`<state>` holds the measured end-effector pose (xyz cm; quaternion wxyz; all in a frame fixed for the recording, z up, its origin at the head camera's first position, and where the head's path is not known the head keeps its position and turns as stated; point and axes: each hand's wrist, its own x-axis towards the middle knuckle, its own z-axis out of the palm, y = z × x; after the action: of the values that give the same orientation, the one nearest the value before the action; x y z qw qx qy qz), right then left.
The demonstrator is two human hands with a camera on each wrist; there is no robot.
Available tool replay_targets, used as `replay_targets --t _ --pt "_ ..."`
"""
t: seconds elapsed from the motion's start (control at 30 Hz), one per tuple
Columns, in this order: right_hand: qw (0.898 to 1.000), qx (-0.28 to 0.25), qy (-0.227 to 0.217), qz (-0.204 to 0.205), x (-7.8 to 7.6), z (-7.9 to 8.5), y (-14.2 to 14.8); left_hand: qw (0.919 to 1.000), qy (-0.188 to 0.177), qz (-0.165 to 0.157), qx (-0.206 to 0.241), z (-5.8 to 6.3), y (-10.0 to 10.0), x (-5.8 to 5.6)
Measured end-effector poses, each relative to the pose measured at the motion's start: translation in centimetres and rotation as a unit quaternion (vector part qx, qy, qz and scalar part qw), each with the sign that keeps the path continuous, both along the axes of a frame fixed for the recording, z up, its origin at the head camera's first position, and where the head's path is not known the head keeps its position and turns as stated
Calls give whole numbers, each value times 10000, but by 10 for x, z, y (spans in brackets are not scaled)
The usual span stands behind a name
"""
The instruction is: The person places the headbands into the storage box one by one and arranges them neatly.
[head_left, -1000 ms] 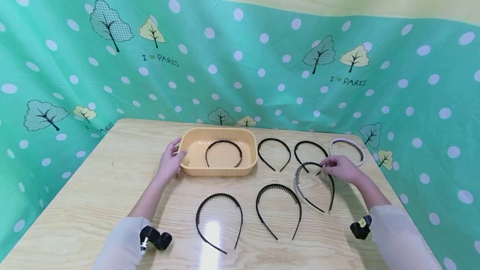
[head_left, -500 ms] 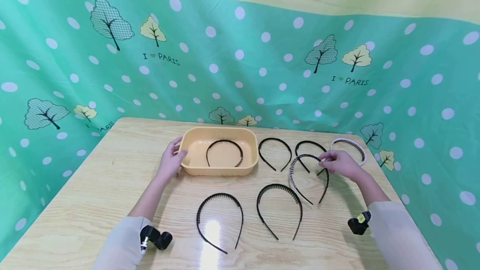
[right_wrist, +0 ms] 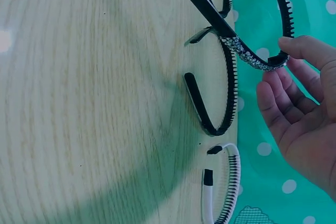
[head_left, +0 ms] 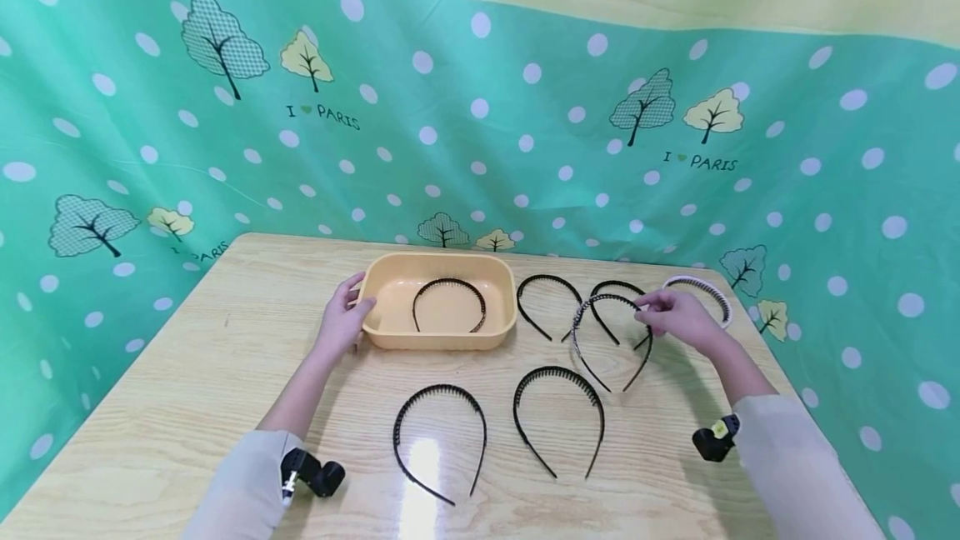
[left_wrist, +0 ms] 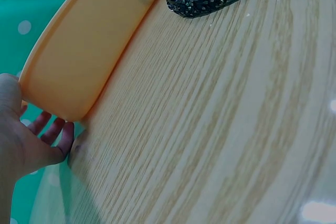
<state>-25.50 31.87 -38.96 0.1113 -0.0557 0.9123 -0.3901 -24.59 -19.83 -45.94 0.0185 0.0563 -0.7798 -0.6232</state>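
My left hand [head_left: 341, 319] grips the left end of a pale orange plastic tray [head_left: 435, 342], its thumb over the rim. One dark toothed headband [head_left: 448, 280] lies in the tray. My right hand [head_left: 678, 317] pinches a black headband [head_left: 576, 332] by its curved band, ends hanging down, above the table. The right wrist view shows silvery glitter along part of the held headband [right_wrist: 247, 53], between thumb and fingers. Behind it lie a black headband [head_left: 618, 283], partly covered from view, and a white headband [head_left: 708, 286].
Right of the tray lies another black headband [head_left: 547, 277]. Two more, a left black headband [head_left: 440, 388] and a right black headband [head_left: 557, 371], lie nearer the front of the wooden table [head_left: 187, 390]. A green dotted curtain [head_left: 450, 148] hangs behind the table.
My right hand has raised the glittery headband and carried it slightly left and away from me, toward the back row. The left hand stays at the tray.
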Motion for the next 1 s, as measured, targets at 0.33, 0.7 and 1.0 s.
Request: replay_targets --t 0.33,0.7,1.0 --pt "9997 -164 35 -186 -1 4 -4 10000 -59 1 12 1 0 0" --pt "9986 -169 266 -432 -4 1 -10 10000 -24 -16 -26 -2 0 -2" --pt "9981 -171 277 -518 -10 -2 -12 10000 -9 20 -88 -4 -1 -3"
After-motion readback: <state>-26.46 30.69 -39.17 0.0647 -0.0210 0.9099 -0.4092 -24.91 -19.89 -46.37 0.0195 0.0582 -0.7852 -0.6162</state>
